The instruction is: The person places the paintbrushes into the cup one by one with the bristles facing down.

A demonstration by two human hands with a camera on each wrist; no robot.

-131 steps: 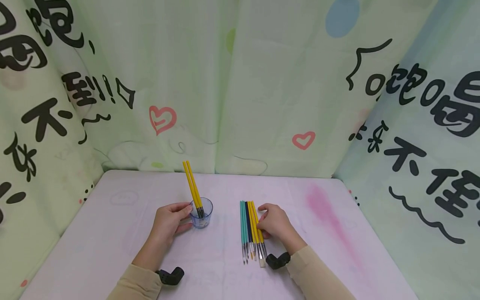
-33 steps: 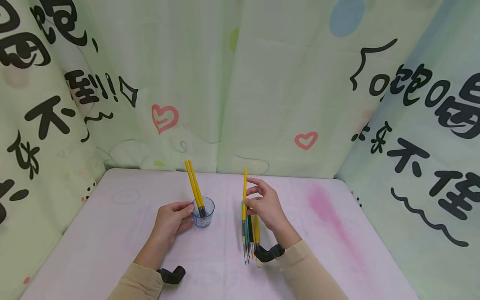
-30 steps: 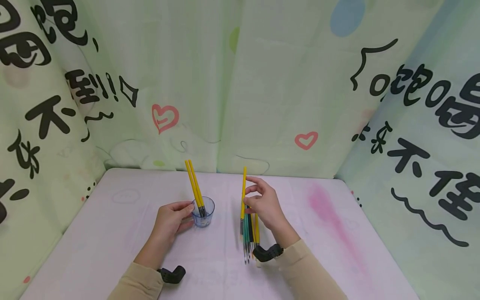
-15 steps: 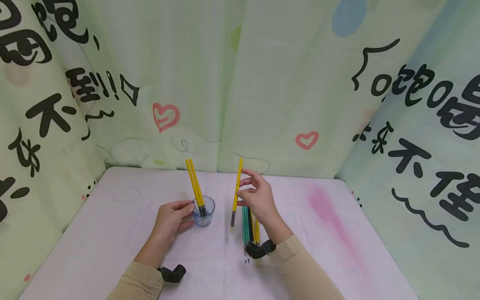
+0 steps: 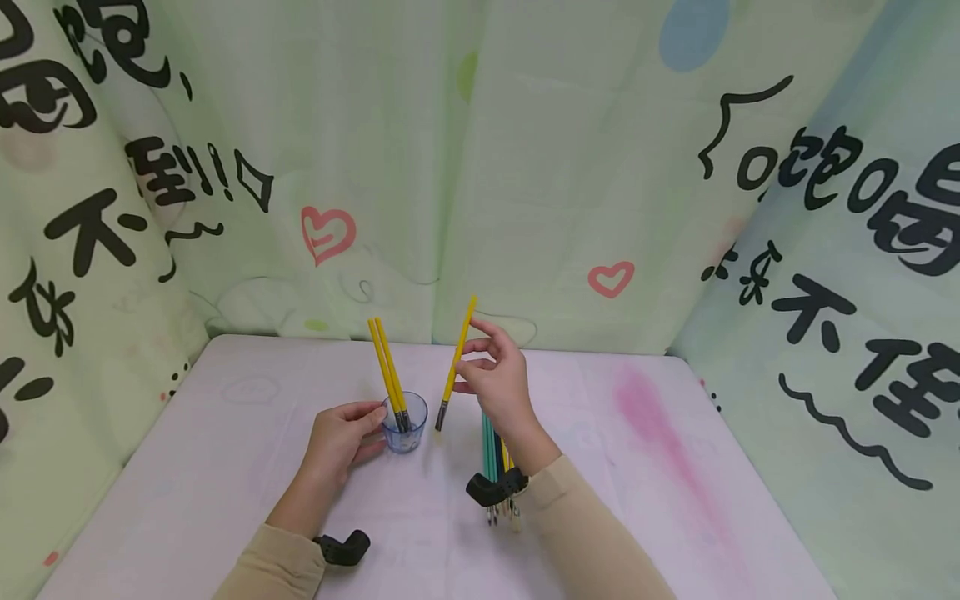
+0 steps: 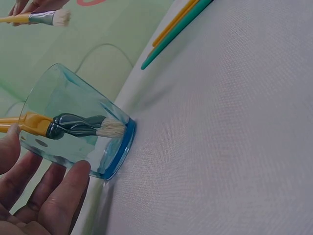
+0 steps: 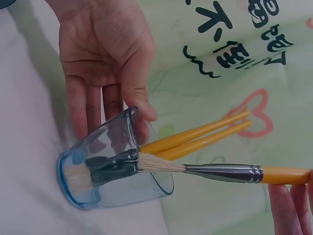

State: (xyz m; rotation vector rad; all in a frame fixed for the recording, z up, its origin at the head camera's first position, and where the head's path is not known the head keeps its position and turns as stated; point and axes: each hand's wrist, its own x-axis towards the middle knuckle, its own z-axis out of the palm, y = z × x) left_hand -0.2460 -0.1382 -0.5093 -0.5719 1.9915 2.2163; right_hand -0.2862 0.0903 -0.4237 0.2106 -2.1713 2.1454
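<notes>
My left hand (image 5: 341, 440) holds a clear bluish plastic cup (image 5: 415, 427) by its left side, thumb near the rim. Two yellow-handled paintbrushes (image 5: 386, 364) lean in it, bristles down; in the left wrist view their pale bristles (image 6: 111, 128) reach the cup's base. Just right of the cup and above the table, my right hand (image 5: 498, 387) pinches another yellow paintbrush (image 5: 454, 367), tilted with its bristles downward. In the right wrist view this brush's silver ferrule (image 7: 220, 172) shows, and its bristles overlap the cup's rim in the picture.
More paintbrushes (image 5: 491, 454), with teal, dark and yellow handles, lie on the pale pink table (image 5: 300, 367), partly hidden beneath my right forearm. Black wrist cameras (image 5: 345, 548) sit on both wrists. A printed curtain (image 5: 517, 208) surrounds the table's back and sides.
My right hand has picked the yellow paintbrush out of the row and carried it left and upward toward the cup, tilting it. The left hand stays at the cup.
</notes>
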